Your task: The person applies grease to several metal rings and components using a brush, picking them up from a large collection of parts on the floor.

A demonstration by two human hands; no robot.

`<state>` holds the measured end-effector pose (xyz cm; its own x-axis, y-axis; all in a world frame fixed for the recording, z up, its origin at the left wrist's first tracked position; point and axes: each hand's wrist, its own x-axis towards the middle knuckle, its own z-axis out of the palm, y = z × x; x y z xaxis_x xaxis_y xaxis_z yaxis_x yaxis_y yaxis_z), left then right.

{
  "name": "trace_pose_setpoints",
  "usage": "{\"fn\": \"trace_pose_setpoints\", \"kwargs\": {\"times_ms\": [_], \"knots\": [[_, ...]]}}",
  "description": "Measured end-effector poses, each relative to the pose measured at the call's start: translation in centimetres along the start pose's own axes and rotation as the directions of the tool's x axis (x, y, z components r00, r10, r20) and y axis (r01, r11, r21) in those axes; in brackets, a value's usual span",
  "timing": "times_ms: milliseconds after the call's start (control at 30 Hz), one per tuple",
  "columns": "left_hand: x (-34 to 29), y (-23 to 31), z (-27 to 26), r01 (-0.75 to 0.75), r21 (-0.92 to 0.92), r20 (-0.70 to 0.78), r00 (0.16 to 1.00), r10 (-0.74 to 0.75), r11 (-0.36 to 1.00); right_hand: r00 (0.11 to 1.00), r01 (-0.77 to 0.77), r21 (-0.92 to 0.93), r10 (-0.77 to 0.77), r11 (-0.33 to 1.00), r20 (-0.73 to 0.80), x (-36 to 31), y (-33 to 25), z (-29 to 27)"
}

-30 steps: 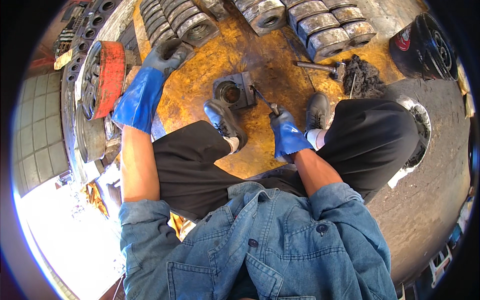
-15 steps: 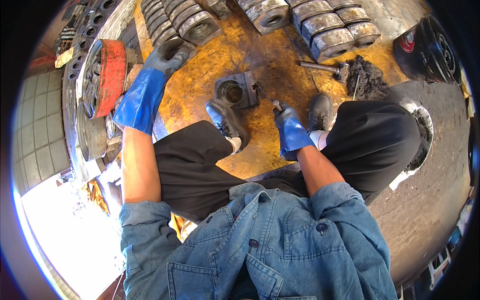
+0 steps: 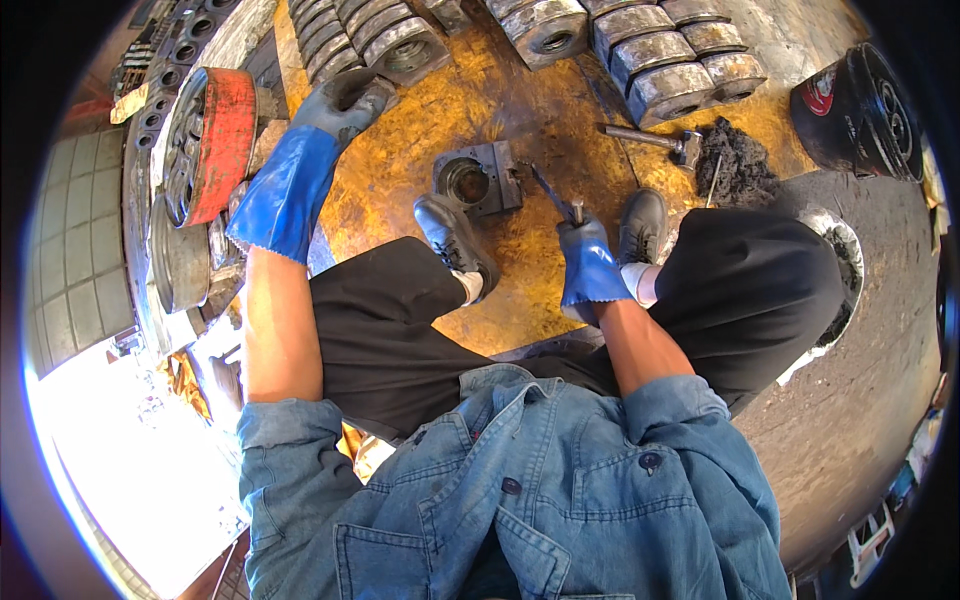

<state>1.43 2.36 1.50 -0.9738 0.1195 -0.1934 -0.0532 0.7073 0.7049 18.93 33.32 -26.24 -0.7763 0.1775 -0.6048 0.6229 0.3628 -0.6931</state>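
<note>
Both of my hands wear blue rubber gloves with dark, dirty fingers. My left hand (image 3: 345,105) is stretched forward at the near end of the rows of metal blocks (image 3: 405,50). Its fingers curl round a dark hollow, and what lies in them I cannot make out. My right hand (image 3: 585,250) is closed on a thin dark metal tool (image 3: 548,190), whose shaft points toward a square metal block (image 3: 492,168) with a round bore. A short metal end stands up from that fist. The block rests on the stained yellow floor plate, just beyond my left shoe (image 3: 445,235).
More blocks (image 3: 665,85) stand in rows at the far right. A hammer (image 3: 660,138) lies beside a heap of dark grit (image 3: 735,165) with a thin rod in it. A black bucket (image 3: 850,110) stands at right. Red-rimmed wheel (image 3: 225,145) and round parts are at left.
My right hand has shifted slightly to the right, and the tool's shaft now shows more plainly beside the bored block. My left hand has moved slightly right and up.
</note>
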Motion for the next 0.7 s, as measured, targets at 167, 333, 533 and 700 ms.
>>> {"fn": "trace_pose_setpoints", "kwargs": {"times_ms": [167, 333, 533, 700], "knots": [[-0.2, 0.7, -0.5, -0.007, -0.099, 0.04, 0.999, 0.011, 0.995, 0.991, -0.05, -0.046, 0.055, 0.998, 0.126, -2.4, 0.7, -0.7], [0.4, 0.1, -0.6, -0.018, 0.041, 0.041, 0.999, 0.017, 0.999, 0.995, -0.01, -0.118, 0.021, 0.993, 0.094, -2.0, 0.9, 0.3], [1.1, -1.4, -0.2, -0.004, -0.104, 0.037, 0.999, 0.007, 0.995, 0.998, -0.01, -0.095, 0.016, 0.995, 0.063, -0.6, 1.6, 1.4], [0.2, -0.4, 0.1, -0.013, -0.03, 0.006, 1.0, 0.013, 0.999, 0.992, -0.035, 0.121, 0.019, 0.992, 0.129, 0.3, 3.3, 2.9]]}}
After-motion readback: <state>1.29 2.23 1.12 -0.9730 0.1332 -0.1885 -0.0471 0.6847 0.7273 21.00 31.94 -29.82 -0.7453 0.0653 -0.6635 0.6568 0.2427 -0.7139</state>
